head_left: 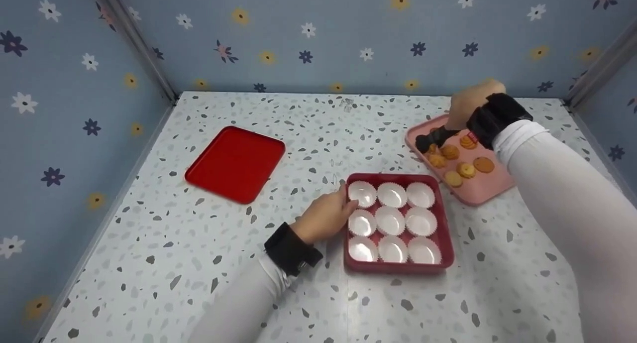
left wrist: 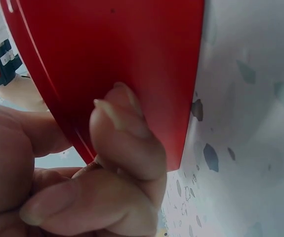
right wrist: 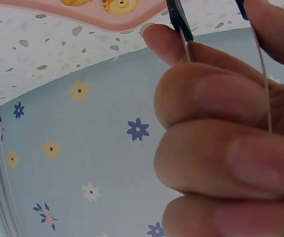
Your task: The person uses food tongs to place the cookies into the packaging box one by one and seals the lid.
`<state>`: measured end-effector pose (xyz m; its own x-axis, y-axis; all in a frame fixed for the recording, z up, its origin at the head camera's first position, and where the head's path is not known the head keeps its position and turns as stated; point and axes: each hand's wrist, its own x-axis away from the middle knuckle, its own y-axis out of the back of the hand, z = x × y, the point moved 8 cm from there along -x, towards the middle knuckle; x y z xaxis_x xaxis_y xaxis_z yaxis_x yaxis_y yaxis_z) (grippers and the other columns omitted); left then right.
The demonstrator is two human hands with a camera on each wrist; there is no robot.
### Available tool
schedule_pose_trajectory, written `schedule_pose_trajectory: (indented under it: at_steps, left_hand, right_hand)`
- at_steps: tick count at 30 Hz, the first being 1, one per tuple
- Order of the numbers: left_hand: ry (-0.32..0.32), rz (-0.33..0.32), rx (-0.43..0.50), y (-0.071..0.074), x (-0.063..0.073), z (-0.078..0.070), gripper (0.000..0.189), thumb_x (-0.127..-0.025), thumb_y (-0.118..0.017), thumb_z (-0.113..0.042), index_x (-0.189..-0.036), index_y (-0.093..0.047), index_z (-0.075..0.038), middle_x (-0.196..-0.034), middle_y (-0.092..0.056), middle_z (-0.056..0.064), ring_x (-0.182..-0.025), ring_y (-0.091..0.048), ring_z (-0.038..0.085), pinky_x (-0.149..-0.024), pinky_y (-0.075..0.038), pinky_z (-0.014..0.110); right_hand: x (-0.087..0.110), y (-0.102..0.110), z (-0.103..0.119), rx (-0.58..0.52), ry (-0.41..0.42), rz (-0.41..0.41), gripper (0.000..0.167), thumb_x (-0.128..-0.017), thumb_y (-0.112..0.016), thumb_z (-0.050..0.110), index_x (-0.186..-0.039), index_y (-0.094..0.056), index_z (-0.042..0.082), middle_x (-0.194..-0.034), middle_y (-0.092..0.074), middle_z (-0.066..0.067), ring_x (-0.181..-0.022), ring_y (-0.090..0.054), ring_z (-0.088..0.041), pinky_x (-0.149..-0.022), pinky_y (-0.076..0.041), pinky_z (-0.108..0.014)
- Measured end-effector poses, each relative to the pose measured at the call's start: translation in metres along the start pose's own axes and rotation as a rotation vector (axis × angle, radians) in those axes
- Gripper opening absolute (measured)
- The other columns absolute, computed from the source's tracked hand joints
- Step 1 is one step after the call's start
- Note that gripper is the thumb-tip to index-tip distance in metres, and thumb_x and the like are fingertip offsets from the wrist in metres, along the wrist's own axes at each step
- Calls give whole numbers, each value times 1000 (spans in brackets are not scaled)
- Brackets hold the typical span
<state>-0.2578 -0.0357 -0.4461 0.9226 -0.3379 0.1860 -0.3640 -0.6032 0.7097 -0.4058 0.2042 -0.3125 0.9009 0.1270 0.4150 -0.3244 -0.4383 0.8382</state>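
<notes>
My left hand (head_left: pixel 323 216) grips the left wall of a square dark red box (head_left: pixel 398 268), its thumb over the rim. Rows of white paper baking cups (head_left: pixel 390 221) fill the box, with no food visible in them. In the left wrist view, curled fingers (left wrist: pixel 127 133) lie against the box's red outer wall (left wrist: pixel 156 59). My right hand (head_left: pixel 470 104) holds black-tipped tongs (head_left: pixel 433 138) over a pink tray (head_left: pixel 480 196). Several cookies (head_left: pixel 467 170) lie on that tray; the tips are beside the left ones. Whether they pinch a cookie, I cannot tell. Thin metal tong arms (right wrist: pixel 266 74) show in the right wrist view.
A flat red tray (head_left: pixel 236 164) lies at the left of the speckled white table (head_left: pixel 164 283). Flowered blue panels (head_left: pixel 338 29) stand behind and along both sides. The pink tray sits at the back right, close to the box's upper right corner.
</notes>
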Motion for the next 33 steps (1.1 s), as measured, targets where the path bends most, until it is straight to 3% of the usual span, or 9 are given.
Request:
schedule_pose_trajectory:
  at_steps: [6, 12, 20, 30, 33]
  left_hand:
    - [-15, -10, -7, 0, 0, -1, 69, -106, -47, -33, -152, -20, 11, -135, -55, 27, -100, -60, 25, -91, -47, 36]
    - [-9, -6, -9, 0, 0, 0, 69, -106, -47, -33, -152, -19, 10, -144, -46, 26, -114, -59, 26, -98, -46, 38]
    - [-13, -2, -16, -1, -1, -1, 69, -106, -46, -33, -152, -19, 11, -142, -48, 27, -106, -60, 26, -93, -47, 36]
    - [-4, 1, 0, 0, 0, 0, 70, -106, -47, -33, -153, -18, 10, -144, -46, 25, -116, -58, 24, -100, -44, 37]
    - [-9, -4, -2, 0, 0, 0, 69, -106, -47, -32, -152, -18, 11, -141, -49, 26, -109, -59, 25, -96, -46, 37]
  right_hand:
    - [-2, 1, 2, 8, 23, -40, 29, -90, -58, 31, -81, -65, 4, -68, -53, -7, -67, -51, -26, -65, -45, -43]
    - [-1, 3, 2, 60, 33, -40, 32, -92, -58, 32, -83, -66, 3, -69, -54, -9, -68, -53, -28, -64, -46, -42]
    - [3, 3, -6, 55, 44, -11, 35, -93, -55, 32, -89, -69, 0, -71, -57, -10, -69, -55, -30, -68, -49, -46]
    - [10, 4, -15, 7, 33, -26, 46, -93, -57, 39, -107, -67, -4, -76, -61, -12, -73, -56, -33, -72, -49, -51]
    - [16, 10, -15, 22, 31, -69, 44, -93, -56, 40, -96, -68, -1, -72, -58, -10, -69, -55, -31, -68, -49, -48]
